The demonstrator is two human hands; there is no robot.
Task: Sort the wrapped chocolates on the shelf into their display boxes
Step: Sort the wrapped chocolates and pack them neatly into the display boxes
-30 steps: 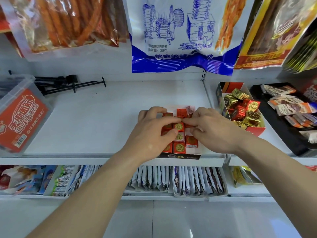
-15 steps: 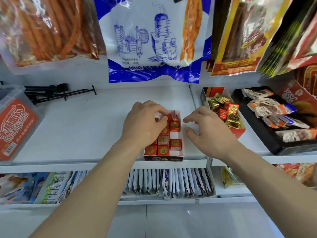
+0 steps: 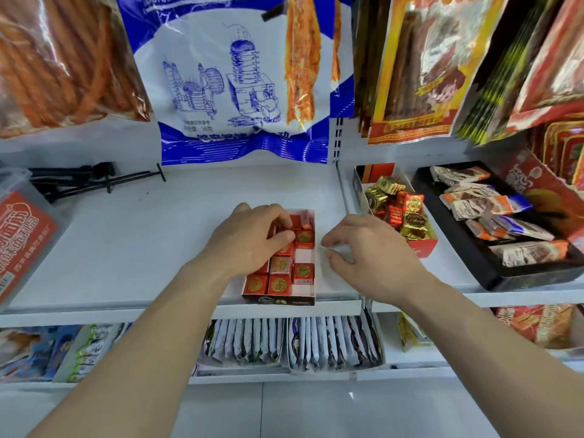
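The left thumb (image 3: pixel 284 239) and index finger pinch a red square chocolate (image 3: pixel 274 230) at the far left of the display box (image 3: pixel 278 300), with the other fingers curled close together over the squares beside it. The left hand (image 3: pixel 243 245) lies over the box's left column, in the middle of the frame.

The fingers (image 3: pixel 330 241) of the right hand (image 3: pixel 373 252) are loosely bent and a little spread. Their tips are at the white shelf (image 3: pixel 142 241) just right of the box, and they hold nothing that can be seen.

The box sits at the shelf's front edge, and its rows hold red squares with gold medallions (image 3: pixel 303 271). One paler pink square (image 3: pixel 280 264) lies among them, and two white cells on the right side are bare.

Right of centre, a second red box (image 3: pixel 425 248) holds a loose heap of gold and red wrapped chocolates (image 3: pixel 410 216). Beside it at the right edge, a black tray (image 3: pixel 493 275) carries wrapped bars in white, orange and blue.

Black hooks (image 3: pixel 94 178) lie at the upper left of the shelf, with a clear tub bearing a red label (image 3: pixel 22 235) at the left edge. Snack bags hang across the top, a blue and white bag (image 3: pixel 237 90) at the centre. On the lower shelf, packets (image 3: pixel 331 339) stand in rows.
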